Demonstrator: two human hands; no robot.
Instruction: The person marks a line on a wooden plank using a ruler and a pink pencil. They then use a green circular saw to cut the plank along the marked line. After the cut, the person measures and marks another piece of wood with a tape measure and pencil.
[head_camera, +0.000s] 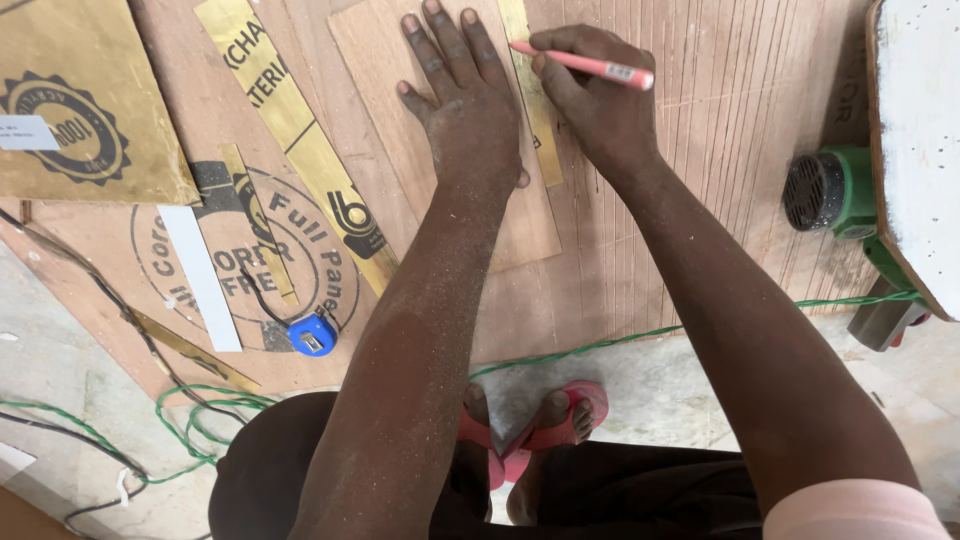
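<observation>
A large brown plywood sheet (700, 200) lies on the floor, with a smaller rectangular plywood panel (400, 130) on top. The left hand (465, 95), fingers spread, presses the panel flat. The right hand (590, 105) pinches a pink pencil (585, 63) over a narrow brass-coloured strip (540, 120) at the panel's edge. If the pressing hand eases, panel or strip could likely slide and skew the mark. The pencil tip and most of the strip are hidden behind the hands.
</observation>
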